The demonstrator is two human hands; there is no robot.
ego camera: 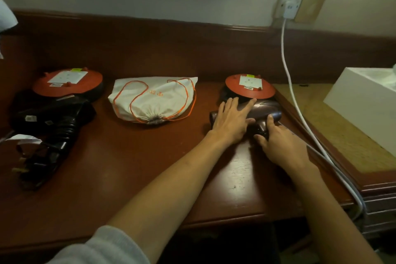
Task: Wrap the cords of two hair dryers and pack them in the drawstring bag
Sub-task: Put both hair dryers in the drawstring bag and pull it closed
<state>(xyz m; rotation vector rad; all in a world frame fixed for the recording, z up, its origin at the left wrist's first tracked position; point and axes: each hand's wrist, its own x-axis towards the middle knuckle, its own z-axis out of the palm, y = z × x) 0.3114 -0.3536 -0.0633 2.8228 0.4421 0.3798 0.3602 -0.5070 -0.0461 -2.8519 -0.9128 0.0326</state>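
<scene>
A brownish-purple hair dryer [265, 109] lies on the wooden desk at the right. My left hand [231, 120] lies flat on its body with fingers spread. My right hand [280, 143] grips its handle, thumb and fingers curled round it. A black hair dryer [55, 118] lies at the left with its black cord and plug [36, 163] bunched in front of it. Between the two dryers sits a white drawstring bag [154, 98] with orange strings, its mouth pulled closed and facing me.
Two round orange-topped bases [68, 83] [249, 88] stand behind the dryers. A white cable [287, 64] runs from a wall socket [289, 6] down past the desk's right edge. A white box [364, 100] sits on the lower surface at the right.
</scene>
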